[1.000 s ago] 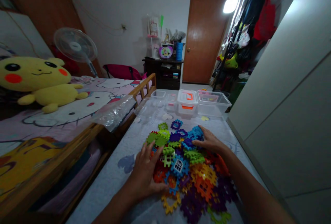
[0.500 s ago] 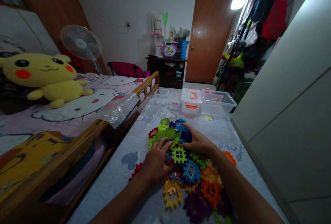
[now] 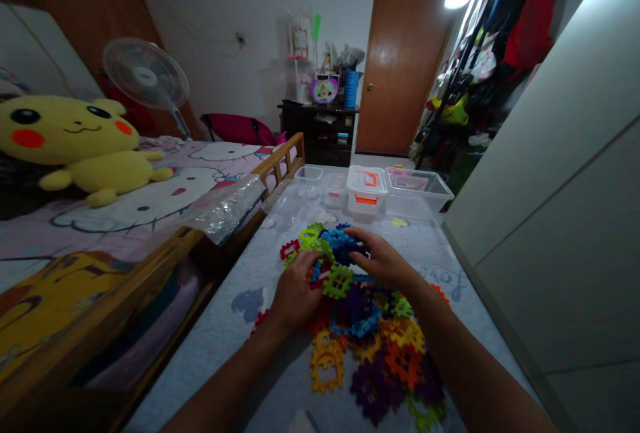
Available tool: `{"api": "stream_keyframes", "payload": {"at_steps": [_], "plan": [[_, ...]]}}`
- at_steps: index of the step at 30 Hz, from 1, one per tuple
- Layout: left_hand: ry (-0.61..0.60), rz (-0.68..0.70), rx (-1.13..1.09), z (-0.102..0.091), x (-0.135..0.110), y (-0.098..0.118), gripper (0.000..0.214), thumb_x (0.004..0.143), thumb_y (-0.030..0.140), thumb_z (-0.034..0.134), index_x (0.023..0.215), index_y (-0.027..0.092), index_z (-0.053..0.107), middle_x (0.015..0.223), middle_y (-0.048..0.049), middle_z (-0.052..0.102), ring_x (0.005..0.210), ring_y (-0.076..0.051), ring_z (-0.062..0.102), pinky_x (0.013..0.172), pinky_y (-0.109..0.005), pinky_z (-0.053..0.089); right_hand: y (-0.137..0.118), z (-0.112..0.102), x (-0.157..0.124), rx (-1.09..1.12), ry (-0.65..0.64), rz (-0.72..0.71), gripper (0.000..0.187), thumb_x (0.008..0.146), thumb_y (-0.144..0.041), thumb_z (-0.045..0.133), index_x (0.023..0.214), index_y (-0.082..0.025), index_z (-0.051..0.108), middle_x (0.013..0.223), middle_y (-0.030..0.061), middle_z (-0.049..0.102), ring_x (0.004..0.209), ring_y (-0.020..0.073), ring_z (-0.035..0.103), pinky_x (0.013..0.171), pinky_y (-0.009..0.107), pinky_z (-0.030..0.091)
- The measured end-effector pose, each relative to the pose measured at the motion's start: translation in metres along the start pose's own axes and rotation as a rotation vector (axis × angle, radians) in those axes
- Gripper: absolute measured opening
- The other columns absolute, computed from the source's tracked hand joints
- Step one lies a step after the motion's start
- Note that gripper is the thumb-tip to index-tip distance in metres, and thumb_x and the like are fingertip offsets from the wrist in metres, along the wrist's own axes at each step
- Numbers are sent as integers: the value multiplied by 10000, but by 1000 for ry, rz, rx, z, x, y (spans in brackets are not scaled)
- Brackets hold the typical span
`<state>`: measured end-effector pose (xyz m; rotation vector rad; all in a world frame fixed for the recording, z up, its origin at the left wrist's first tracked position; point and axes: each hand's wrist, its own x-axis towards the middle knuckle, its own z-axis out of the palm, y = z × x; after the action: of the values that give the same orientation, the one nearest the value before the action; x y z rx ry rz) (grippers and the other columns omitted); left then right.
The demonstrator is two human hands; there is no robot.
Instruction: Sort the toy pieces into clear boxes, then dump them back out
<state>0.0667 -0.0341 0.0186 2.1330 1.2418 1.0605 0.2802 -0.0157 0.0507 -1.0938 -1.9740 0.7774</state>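
A heap of colourful interlocking plastic building pieces, notched along their edges, lies on the pale blue cloth. My left hand rests at the heap's left side, fingers curved and apart, touching red and green pieces. Just right of its fingertips sits a green window-shaped piece. My right hand reaches over the far side, thumb and fingers apart beside blue pieces; its fingertips touch them, and no firm hold shows. Nearer me lie yellow pieces, an orange piece and purple pieces.
Clear plastic boxes stand along the far end, including a lidded box with orange clips and an open box. A wooden bed rail runs along the left, with a yellow plush toy beyond. A pale cabinet borders the right.
Green and blue pieces at the far side have shifted away from me. Purple pieces now show mid-heap, where a blue window piece lay. Both hands stay at the heap; the view has shifted slightly.
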Motion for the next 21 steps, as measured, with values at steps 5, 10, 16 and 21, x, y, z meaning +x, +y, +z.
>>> {"api": "stream_keyframes", "payload": {"at_steps": [5,10,16,21], "plan": [[33,-100,75,-4,-7,-17,377,792,242,609,1163,180,583,1251,-110,569,1211,-287,518,1068,-490,399,-12,-9,-19,-146,-93,-51,396,858,-147,515,1243,-220,564,1249,88,619,1186,216,567,1054,448,429],[10,-156,27,-18,-28,-24,484,819,256,572,1293,209,486,1397,-112,437,1350,-282,396,1138,-507,325,-17,-34,-83,-325,-102,164,659,838,-398,652,1432,-254,406,1485,126,415,1368,293,398,1126,507,347],[-226,-96,83,-32,-70,-24,1032,670,594,762,1504,335,213,1569,-120,126,1441,-402,209,1122,-597,311,-15,-18,-165,-493,-248,367,1353,532,-564,842,1567,-267,23,1642,132,20,1480,423,34,1167,620,160],[-340,38,285,-19,-89,-25,1425,405,708,833,1545,371,46,1610,-150,-32,1433,-532,53,1087,-718,229,-11,14,-165,-559,-276,427,1350,491,-474,855,1568,-243,75,1642,134,-38,1479,428,0,1168,613,153]]}}
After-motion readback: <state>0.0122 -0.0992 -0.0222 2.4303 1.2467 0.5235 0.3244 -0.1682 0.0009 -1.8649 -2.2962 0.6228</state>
